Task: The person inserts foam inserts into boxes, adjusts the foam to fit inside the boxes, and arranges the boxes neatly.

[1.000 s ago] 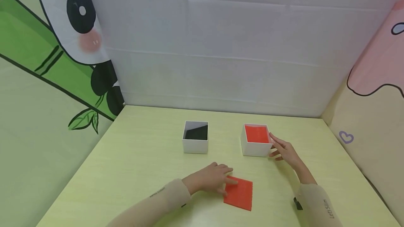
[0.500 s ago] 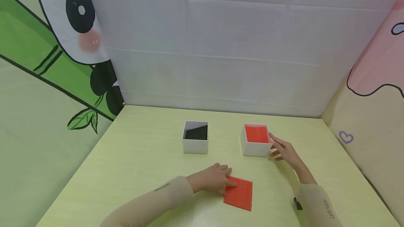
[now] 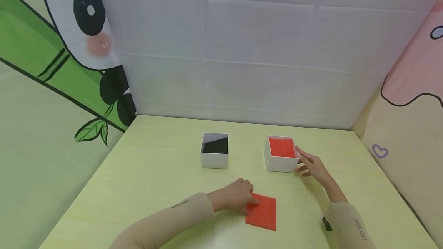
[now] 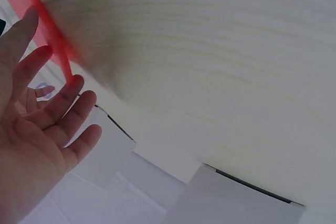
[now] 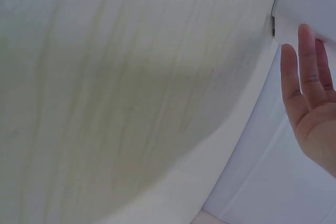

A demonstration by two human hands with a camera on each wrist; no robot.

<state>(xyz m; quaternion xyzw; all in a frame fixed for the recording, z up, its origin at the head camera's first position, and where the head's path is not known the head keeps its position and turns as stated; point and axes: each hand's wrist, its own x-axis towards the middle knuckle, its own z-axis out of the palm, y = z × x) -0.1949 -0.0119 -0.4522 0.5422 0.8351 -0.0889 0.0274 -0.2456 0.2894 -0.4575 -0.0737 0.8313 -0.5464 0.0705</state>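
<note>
A flat red square of cloth [image 3: 262, 212] with a finely notched edge lies on the table nearest me. My left hand [image 3: 234, 196] holds it at its left edge, one finger stretched over the top. In the left wrist view, the red cloth [image 4: 44, 24] stands edge-on among thumb and fingertips, one corner at the middle finger. My right hand [image 3: 313, 168] rests at the right side of a white box [image 3: 281, 164] filled with red, fingers loosely extended. In the right wrist view, straight fingers of the right hand [image 5: 315, 95] reach the box's white wall [image 5: 310, 3].
Left of the red-filled box stands a second white box [image 3: 214, 161] with something black [image 3: 216, 146] inside. The pale yellow table [image 3: 155, 156] ends at a white back wall [image 3: 242, 49]. Printed cartoon panels flank both sides. A small dark item [image 3: 326, 224] shows beside the right sleeve.
My left hand has shifted slightly right and its fingers have drawn in at the cloth's left edge. The right hand and both boxes keep their places.
</note>
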